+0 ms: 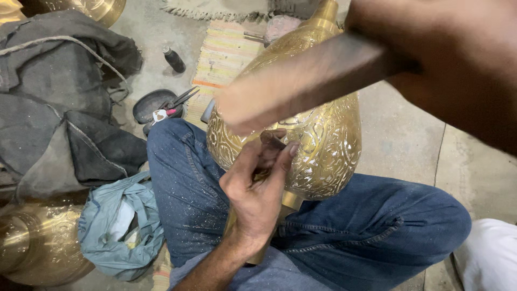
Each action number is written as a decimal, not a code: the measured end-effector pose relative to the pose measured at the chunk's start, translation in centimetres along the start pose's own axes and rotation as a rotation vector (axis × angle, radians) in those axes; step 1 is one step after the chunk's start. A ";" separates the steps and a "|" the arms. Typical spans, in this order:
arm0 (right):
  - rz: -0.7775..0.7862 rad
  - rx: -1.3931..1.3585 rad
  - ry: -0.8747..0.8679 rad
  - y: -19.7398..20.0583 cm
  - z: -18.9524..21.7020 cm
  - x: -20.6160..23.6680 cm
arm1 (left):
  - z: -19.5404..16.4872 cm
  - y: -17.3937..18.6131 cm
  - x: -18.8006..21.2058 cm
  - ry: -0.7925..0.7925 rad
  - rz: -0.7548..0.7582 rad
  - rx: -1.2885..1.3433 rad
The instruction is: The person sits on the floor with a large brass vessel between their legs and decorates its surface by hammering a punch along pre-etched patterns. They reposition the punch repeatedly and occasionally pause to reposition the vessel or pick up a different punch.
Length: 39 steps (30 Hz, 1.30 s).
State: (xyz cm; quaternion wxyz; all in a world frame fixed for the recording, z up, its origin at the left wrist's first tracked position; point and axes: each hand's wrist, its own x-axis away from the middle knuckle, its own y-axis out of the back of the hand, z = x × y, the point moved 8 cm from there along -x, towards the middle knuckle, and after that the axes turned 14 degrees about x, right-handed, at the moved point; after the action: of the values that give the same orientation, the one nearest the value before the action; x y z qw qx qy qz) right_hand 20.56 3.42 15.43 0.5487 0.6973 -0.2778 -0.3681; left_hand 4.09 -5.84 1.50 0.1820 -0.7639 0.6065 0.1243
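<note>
I saw the left hand (pixel 257 186) come up from the bottom centre of the frame, wrist bent, fingers curled and pinched around a small dark chisel (pixel 271 139) whose tip met the brass vase (pixel 323 145). The right hand (pixel 458 59) filled the upper right, close to the lens, closed around the handle of a wooden mallet (pixel 301 81); the mallet stretched leftward across the vase and was motion-blurred, its head hovering above the chisel's top.

The vase lay on its side across my lap, centre frame, on blue jeans (pixel 377 231) dusted with pale specks. Its neck pointed to the top of the frame. Its surface was golden, covered in engraved scrolling floral patterns, shiny where cut.

At left I noted a dark grey cloth heap (pixel 59 97), a light blue bag (pixel 116 231) and another brass vessel (pixel 37 242) at lower left. Pliers with red handles (pixel 172 108) lay near a dark dish on the concrete floor (pixel 404 134).
</note>
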 end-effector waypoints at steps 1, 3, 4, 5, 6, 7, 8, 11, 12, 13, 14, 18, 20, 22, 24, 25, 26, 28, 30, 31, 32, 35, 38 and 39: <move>0.008 -0.105 -0.057 -0.3 -0.6 0.0 | 0.0 0.0 -0.1 0.020 0.018 0.000; 0.015 -0.417 -0.212 -0.9 -2.1 0.5 | 0.1 -0.1 -0.1 0.045 0.030 -0.004; 0.014 -0.132 -0.053 -0.7 -1.1 0.3 | 0.0 -0.1 -0.2 0.047 0.031 -0.006; 0.014 0.152 0.102 -0.8 0.1 0.3 | 0.0 -0.1 -0.2 0.046 0.036 -0.008; -0.006 0.258 0.167 -0.8 0.7 0.4 | 0.0 -0.2 -0.2 0.042 0.034 0.015; -0.032 0.363 0.230 -0.7 1.2 0.4 | 0.0 -0.2 -0.2 0.041 0.029 0.037; -0.079 0.289 0.204 -0.2 1.3 0.3 | 0.0 -0.1 -0.1 0.041 0.023 0.057; -0.044 -0.147 0.048 0.2 0.6 0.0 | 0.2 -0.2 -0.1 0.044 0.047 0.048; -0.004 -0.326 -0.021 0.0 0.2 -0.1 | 0.3 -0.2 -0.1 0.045 0.037 0.055; -0.001 -0.030 0.057 0.2 0.9 -0.2 | 0.4 -0.1 -0.1 0.042 0.028 0.065; 0.003 0.266 0.131 0.2 1.5 -0.2 | 0.4 -0.1 -0.1 0.038 0.021 0.074; 0.119 0.005 -0.135 -0.4 -0.5 -0.2 | 0.5 -0.1 -0.1 0.072 0.054 0.067; 0.044 0.402 0.133 -0.2 1.4 0.0 | 0.4 -0.2 -0.1 0.082 0.072 0.089; -0.029 0.454 0.217 0.1 2.1 0.3 | 0.3 -0.2 -0.3 0.073 0.083 0.060; -0.043 0.211 0.110 0.3 1.3 0.4 | 0.2 -0.3 -0.4 0.074 0.099 0.049; -0.027 0.115 0.052 0.1 0.8 0.4 | 0.2 -0.3 -0.4 0.081 0.109 0.054; 0.038 0.075 -0.013 -0.4 0.2 0.6 | 0.2 -0.4 -0.4 0.086 0.118 0.060; 0.042 0.182 0.005 -0.5 0.2 0.6 | 0.2 -0.3 -0.5 0.089 0.107 0.076; -0.004 0.344 0.076 -0.3 0.8 0.6 | 0.3 -0.3 -0.5 0.095 0.104 0.066; 0.006 0.362 0.058 -0.4 0.5 0.6 | 0.3 -0.3 -0.5 0.098 0.110 0.048; 0.088 0.253 -0.067 -0.9 -0.6 0.6 | 0.4 -0.3 -0.5 0.104 0.116 0.031; 0.057 0.490 0.081 -0.9 0.4 0.8 | 0.2 -0.3 -0.6 0.077 0.135 0.065; 0.037 0.398 0.027 -0.9 -0.1 1.1 | 0.1 -0.3 -0.7 0.076 0.129 0.033; 0.040 0.404 0.027 -1.0 -0.2 1.2 | 0.1 -0.3 -0.7 0.079 0.124 0.057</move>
State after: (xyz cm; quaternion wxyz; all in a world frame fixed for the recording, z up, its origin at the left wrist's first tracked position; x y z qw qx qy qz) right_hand 21.37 2.82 14.25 0.4086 0.7925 -0.3523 -0.2845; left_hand 4.23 -5.11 1.74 0.1715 -0.7237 0.6626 0.0879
